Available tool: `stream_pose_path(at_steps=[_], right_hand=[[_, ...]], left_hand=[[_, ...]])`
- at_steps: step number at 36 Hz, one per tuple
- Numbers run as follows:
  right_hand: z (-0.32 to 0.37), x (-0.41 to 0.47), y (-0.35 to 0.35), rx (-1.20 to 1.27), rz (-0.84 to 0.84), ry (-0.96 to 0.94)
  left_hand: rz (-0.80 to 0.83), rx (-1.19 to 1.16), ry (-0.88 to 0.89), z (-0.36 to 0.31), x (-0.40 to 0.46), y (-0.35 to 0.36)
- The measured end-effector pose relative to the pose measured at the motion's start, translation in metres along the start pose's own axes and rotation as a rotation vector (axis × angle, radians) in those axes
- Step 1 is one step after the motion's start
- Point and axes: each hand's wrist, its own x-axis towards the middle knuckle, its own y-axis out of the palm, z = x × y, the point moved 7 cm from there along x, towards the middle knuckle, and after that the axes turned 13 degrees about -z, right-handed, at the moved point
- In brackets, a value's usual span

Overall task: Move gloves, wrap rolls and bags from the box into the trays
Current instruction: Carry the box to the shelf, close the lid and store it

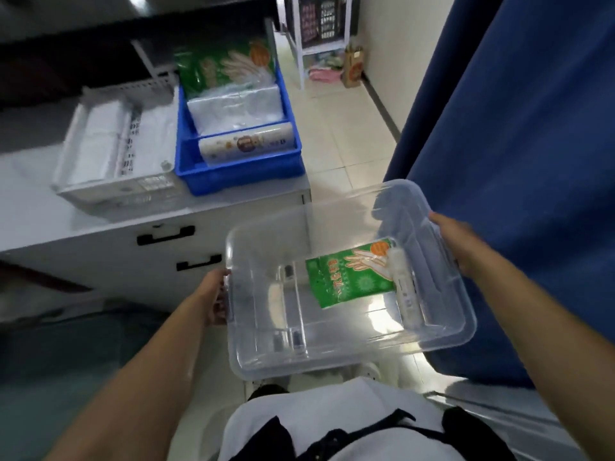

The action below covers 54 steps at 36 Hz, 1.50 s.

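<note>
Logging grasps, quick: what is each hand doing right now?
Left hand: grips the left rim of the clear plastic box.
Right hand: grips the box's right rim.

No word or number can be read anywhere. The green glove packet in the clear box carries a column of yellow characters, too blurred to make out, beside a drawn hand and an orange round badge. The green packet and the white roll in the blue tray show equally illegible print.
</note>
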Motion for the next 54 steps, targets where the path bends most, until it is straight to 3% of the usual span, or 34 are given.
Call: stream_pose_path(at_steps=[3,8,12,20,26,30,36,41,54], right_hand=[[-0.011,0.015,0.028,-0.026,0.096,-0.016],[0.012,-0.045,0.076,-0.070,0.311,-0.024],[0.034,-0.075,0.101,-0.140,0.435,-0.140],[0.116,-0.123,0.097,-0.099,0.525,-0.278],[0.203,-0.165,0.059,0.093,0.508,-0.426],[0.261,-0.188,0.028,0.272,0.481,-0.538],[0.337,-0.195,-0.012,0.322,0.436,-0.623],[0.401,-0.169,-0.033,0.291,0.423,-0.595],[0.505,-0.046,-0.054,0.127,0.227,-0.564]], left_hand=[[-0.102,-0.068,0.018,0.017,-0.013,-0.033],[-0.285,-0.149,0.063,0.045,-0.043,-0.116],[-0.365,-0.157,0.097,0.050,-0.071,-0.183],[-0.377,-0.336,0.221,0.008,-0.138,-0.277],[-0.437,-0.392,0.382,-0.054,-0.182,-0.310],[-0.460,-0.399,0.506,-0.110,-0.214,-0.319],[-0.379,-0.509,0.679,-0.211,-0.254,-0.320],[-0.428,-0.492,0.781,-0.300,-0.279,-0.293],[-0.288,-0.304,0.731,-0.452,-0.265,-0.171]])
